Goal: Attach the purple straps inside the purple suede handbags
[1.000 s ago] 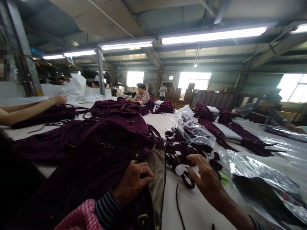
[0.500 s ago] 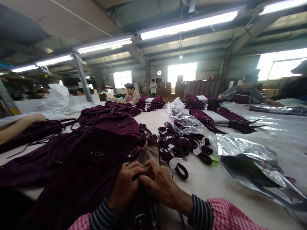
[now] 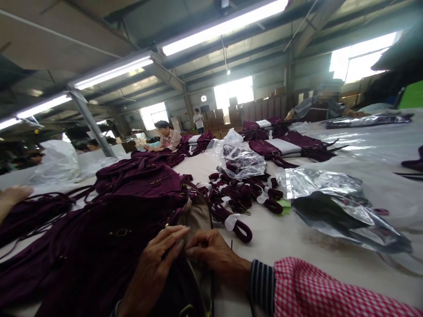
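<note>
A dark purple bag with brass buckles lies at the near edge of a white table, its beige lining showing at the open mouth. My left hand rests on the bag's rim, fingers bent over the edge. My right hand pinches the same rim just to the right, fingertips touching those of the left. A pile of rolled purple straps with white tags lies beyond my right hand.
More purple bags are heaped at left and behind. Clear plastic bags lie to the right, another behind the straps. Other people sit at the table's far side; a person's hand rests at far left.
My right hand came from the straps to the bag's rim and now meets the left hand. My left fingers have uncurled. The view has tilted and shifted.
</note>
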Available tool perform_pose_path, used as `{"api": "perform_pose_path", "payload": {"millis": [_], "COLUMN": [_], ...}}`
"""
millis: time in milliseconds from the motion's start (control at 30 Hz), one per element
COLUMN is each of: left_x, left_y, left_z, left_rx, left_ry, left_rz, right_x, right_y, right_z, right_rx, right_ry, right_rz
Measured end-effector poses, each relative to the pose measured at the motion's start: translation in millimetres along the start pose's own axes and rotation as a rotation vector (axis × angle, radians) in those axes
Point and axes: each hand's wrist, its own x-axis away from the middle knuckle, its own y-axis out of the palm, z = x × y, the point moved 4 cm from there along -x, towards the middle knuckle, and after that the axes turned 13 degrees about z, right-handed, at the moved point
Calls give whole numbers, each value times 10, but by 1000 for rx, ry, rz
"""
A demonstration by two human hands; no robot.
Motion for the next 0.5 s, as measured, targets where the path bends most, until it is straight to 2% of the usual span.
{"api": "perform_pose_path", "payload": {"millis": [100,267,400,500], "left_x": [-18,45,-74,-273], "left_y": [-36,-16,-19,-27], "left_z": [19,75,143,330], "left_rx": [-111,-332,-380,-372], "left_ry": [126,419,466,455], "left_rz": [-50,-73,-69,-48], "right_x": [-8,19,-6,-47], "right_y": [-24,1,-38,-33], "right_z": [21,-39,-25,53], "right_rx": [-96,-185,-153,-58], "right_ry": [-22,79,121,91], "right_rz": [62,-50,18,63]}}
